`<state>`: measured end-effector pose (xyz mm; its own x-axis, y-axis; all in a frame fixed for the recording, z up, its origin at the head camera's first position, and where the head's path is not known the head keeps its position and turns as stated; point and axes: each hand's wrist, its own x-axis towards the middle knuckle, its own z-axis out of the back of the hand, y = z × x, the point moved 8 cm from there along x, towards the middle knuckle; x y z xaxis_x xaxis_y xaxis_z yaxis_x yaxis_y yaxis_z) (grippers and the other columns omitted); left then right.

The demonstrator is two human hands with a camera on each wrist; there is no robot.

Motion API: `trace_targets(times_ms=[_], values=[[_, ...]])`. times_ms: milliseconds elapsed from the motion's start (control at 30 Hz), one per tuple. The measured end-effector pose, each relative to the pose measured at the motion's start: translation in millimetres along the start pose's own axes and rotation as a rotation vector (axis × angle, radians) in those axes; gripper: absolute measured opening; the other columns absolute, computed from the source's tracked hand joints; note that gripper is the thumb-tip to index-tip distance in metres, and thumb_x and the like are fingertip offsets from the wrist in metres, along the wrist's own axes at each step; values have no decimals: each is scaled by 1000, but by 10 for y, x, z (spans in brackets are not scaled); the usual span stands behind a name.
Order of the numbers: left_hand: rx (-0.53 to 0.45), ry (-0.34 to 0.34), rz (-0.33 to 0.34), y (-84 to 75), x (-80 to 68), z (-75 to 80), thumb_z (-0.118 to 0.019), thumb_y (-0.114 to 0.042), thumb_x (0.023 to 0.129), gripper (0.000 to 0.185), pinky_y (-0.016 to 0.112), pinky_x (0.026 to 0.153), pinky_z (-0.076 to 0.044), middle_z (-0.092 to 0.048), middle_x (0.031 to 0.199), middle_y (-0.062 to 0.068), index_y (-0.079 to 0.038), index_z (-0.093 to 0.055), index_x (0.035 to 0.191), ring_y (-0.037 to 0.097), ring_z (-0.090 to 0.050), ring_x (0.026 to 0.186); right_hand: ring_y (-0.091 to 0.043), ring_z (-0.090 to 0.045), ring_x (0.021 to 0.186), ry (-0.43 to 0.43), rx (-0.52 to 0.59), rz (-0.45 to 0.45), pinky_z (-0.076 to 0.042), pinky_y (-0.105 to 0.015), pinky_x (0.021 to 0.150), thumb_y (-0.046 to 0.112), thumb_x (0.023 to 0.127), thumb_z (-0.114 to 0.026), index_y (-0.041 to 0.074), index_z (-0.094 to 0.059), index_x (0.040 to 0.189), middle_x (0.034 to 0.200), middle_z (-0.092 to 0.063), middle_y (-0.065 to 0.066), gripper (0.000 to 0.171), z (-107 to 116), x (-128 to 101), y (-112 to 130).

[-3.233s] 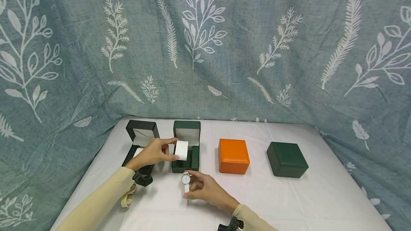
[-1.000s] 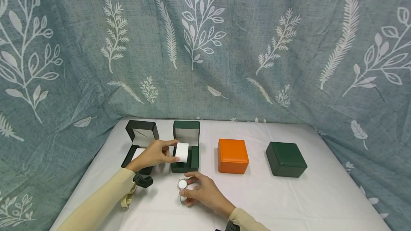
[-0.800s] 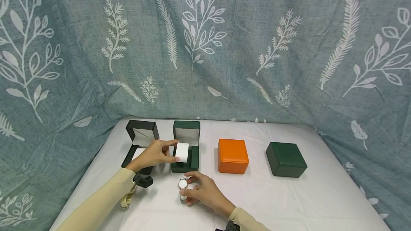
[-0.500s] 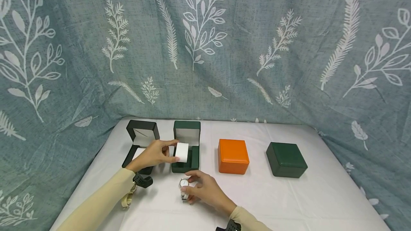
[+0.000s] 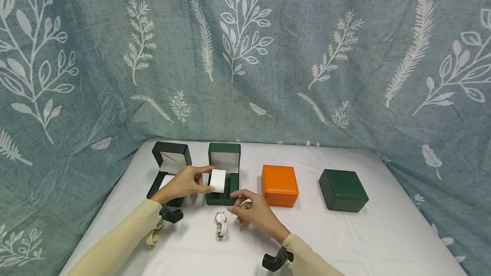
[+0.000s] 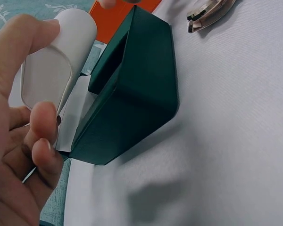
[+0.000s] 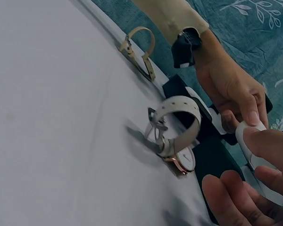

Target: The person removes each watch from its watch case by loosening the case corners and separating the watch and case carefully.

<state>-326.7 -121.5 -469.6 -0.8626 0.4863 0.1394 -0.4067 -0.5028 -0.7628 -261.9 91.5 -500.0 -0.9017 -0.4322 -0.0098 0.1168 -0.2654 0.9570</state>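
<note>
My left hand (image 5: 186,182) pinches a white watch cushion (image 5: 218,181) between thumb and fingers, above the open green watch box (image 5: 224,148). The left wrist view shows the cushion's rounded end (image 6: 80,28) beside that box's green wall (image 6: 141,84). On the cloth in front of the box lies a white-strapped watch (image 5: 220,224), its strap bent into a loop and its dial facing up. Just right of this watch, my right hand (image 5: 255,212) holds nothing, its fingers loosely bent and apart from the watch.
An open black watch box (image 5: 174,150), partly hidden by my left arm, stands at the left. A tan-strapped watch (image 5: 155,233) lies near my left forearm. A closed orange box (image 5: 280,185) and a closed dark green box (image 5: 343,190) stand to the right on the white cloth (image 5: 326,242).
My right hand has let go of the white-strapped watch and moved up and right. The strap, straight at first, is now looped. My left hand keeps the cushion in nearly the same place.
</note>
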Motion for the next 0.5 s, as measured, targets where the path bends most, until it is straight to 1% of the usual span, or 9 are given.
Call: trace_targets(times_ms=[133, 367, 433, 500], values=[[-4, 2, 3, 5, -1, -4, -85, -43, 86, 81, 26, 51, -40, -58, 63, 2, -3, -54, 149, 9, -44, 51, -24, -70, 69, -26, -13, -7, -59, -39, 62, 30, 89, -83, 14, -65, 132, 101, -63, -9, 49, 63, 58, -33], [6, 1, 16, 17, 8, -3, -85, -44, 85, 81, 26, 53, -41, -59, 64, -1, -5, -54, 149, 9, -46, 52, -30, -68, 68, -42, 2, -19, -59, -40, 60, 35, 89, -83, 16, -58, 142, 98, -61, -12, 62, 99, 163, -98], [14, 0, 21, 19, 10, -3, -85, -45, 85, 81, 26, 53, -41, -59, 64, -2, -6, -55, 149, 9, -45, 53, -31, -67, 68, -45, 1, -22, -59, -40, 59, 35, 89, -83, 16, -56, 144, 97, -60, -12, 64, 102, 188, -107], [13, 2, 22, 20, 9, -6, -85, -44, 85, 81, 26, 53, -41, -58, 64, -2, -6, -55, 149, 9, -45, 53, -29, -66, 65, -50, 0, -28, -58, -40, 57, 35, 89, -83, 16, -55, 145, 96, -60, -12, 65, 107, 208, -117]])
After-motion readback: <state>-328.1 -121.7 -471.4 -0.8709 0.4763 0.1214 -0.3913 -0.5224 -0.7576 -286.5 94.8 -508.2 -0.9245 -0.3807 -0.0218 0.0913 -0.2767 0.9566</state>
